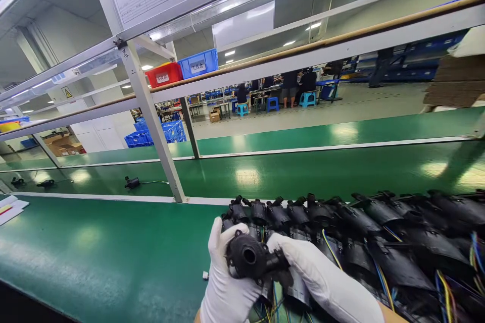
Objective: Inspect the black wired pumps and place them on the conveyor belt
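My left hand (228,282), in a white glove, is wrapped around a black plastic pump (248,256). The pump's round face with a central hole points up toward me. Closed at the pump's right side, my right hand (308,267), also gloved in white, grips it by the side outlet; its fingertips are partly hidden. Close behind and to the right stand rows of similar black pumps (354,257), with coloured wires (382,282) hanging among them. A small white connector (205,275) lies on the green bench just left of my left hand.
Beyond the green bench (113,247) runs a green conveyor belt (235,174) carrying several pumps, one (132,182) with a wire. A metal post (151,116) rises between them. Red (164,75) and blue bins (198,63) sit on the shelf above. People sit and stand far back.
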A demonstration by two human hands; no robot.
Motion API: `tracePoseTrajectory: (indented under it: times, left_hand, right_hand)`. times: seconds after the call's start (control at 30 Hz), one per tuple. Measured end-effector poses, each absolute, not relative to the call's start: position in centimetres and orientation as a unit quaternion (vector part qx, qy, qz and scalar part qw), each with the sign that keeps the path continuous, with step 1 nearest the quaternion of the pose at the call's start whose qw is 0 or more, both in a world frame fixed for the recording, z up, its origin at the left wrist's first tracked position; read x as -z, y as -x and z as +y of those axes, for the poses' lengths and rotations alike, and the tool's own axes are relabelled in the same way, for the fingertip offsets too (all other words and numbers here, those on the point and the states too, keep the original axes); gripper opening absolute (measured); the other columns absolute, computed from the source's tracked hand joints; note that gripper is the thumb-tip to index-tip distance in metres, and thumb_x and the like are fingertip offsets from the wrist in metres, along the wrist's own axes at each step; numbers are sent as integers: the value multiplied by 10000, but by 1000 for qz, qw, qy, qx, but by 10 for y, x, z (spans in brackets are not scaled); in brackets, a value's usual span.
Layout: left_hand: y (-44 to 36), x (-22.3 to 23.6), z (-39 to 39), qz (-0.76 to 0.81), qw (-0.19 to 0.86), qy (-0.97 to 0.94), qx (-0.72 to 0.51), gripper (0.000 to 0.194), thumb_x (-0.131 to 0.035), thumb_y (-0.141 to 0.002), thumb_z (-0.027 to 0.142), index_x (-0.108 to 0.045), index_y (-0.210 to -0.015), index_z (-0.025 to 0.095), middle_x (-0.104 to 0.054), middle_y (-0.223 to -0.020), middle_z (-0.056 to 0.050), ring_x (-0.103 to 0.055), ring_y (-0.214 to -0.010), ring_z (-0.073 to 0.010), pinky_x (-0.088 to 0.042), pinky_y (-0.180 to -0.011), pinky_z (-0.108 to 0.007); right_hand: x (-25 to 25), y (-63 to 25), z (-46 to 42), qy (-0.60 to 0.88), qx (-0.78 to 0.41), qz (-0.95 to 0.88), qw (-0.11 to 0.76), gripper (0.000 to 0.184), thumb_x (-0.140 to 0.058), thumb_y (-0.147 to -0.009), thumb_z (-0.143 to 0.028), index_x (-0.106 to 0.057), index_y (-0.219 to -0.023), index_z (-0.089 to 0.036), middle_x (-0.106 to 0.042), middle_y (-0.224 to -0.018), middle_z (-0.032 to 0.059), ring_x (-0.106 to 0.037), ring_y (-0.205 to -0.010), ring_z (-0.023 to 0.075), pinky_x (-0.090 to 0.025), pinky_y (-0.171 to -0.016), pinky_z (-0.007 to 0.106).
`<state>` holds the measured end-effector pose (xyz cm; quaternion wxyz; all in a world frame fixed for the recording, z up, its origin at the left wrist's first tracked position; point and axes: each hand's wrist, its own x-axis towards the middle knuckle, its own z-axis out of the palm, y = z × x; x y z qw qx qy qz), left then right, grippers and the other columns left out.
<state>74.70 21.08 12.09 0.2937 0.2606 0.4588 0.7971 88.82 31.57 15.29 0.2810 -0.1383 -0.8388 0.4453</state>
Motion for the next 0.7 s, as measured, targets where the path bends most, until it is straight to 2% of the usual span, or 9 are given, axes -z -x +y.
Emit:
tracePoseTrajectory:
  times: [0.07,0.2,0.27,0.33,0.43,0.47,0.53,0.6,0.7]
  left_hand:
    - [-748,-117,213,479,237,-307,-788,983,-857,-467,36,-427,-1324,250,-649,-1202,-63,-625,-1146,-243,-389,-1112,-348]
    - [-751,-115,215,495,221,-363,-758,1024,-844,-495,11,-370,-1372,247,-661,-1204,-76,-641,-1129,-240,-414,-1094,-348]
    - [-756,-117,213,477,223,-350,-775,1008,-848,-479,-1,-416,-1355,247,-668,-1201,-80,-650,-1114,-249,-426,-1085,-352]
    - [-760,-121,208,457,180,-355,-796,958,-850,-472,-9,-485,-1325,231,-647,-1261,-109,-624,-1171,-275,-396,-1117,-366]
    - [-746,-126,202,469,99,-426,-767,897,-849,-532,28,-519,-1344,216,-516,-1449,-136,-462,-1368,-308,-268,-1206,-382]
    - [-734,-126,202,489,90,-449,-742,884,-844,-572,56,-503,-1370,226,-475,-1489,-125,-411,-1407,-300,-232,-1222,-379]
    - [-703,-121,207,547,73,-459,-696,794,-791,-705,142,-450,-1414,252,-417,-1535,-103,-353,-1445,-271,-193,-1238,-390]
    - [-668,-107,217,581,36,-448,-679,782,-765,-750,243,-389,-1435,240,-368,-1559,-117,-325,-1456,-281,-193,-1238,-438]
    - [-628,-73,238,641,42,-403,-651,660,-613,-869,406,-325,-1436,230,-376,-1545,-132,-387,-1419,-261,-267,-1210,-446]
  right_hand:
    - [-158,-888,314,150,-446,-835,283,640,-215,-966,-719,-497,-679,-221,-572,-666,19,-520,-624,190,-488,-618,282]
    - [-161,-886,317,168,-427,-853,246,617,-263,-922,-749,-469,-682,-219,-582,-661,19,-522,-610,182,-458,-589,283]
    - [-163,-887,319,184,-413,-866,214,512,-373,-909,-667,-497,-708,-213,-611,-682,24,-547,-625,185,-458,-588,278]
    - [-166,-892,321,168,-396,-882,191,364,-477,-893,-530,-558,-754,-204,-651,-726,34,-587,-663,191,-482,-623,276]
    - [-172,-907,323,67,-387,-903,172,237,-559,-897,-408,-678,-906,-203,-712,-899,66,-658,-824,213,-520,-768,290]
    - [-174,-912,324,43,-393,-903,167,237,-571,-912,-403,-701,-956,-210,-718,-964,74,-665,-887,219,-518,-821,299]
    - [-176,-921,327,47,-417,-891,176,283,-589,-927,-462,-721,-971,-215,-723,-984,77,-671,-905,226,-519,-835,310]
    - [-176,-924,332,110,-461,-851,223,385,-594,-907,-572,-702,-889,-203,-722,-890,69,-670,-823,227,-529,-764,317]
    - [-176,-916,346,169,-590,-729,302,547,-464,-905,-710,-606,-777,-198,-656,-641,34,-629,-611,202,-522,-618,318]
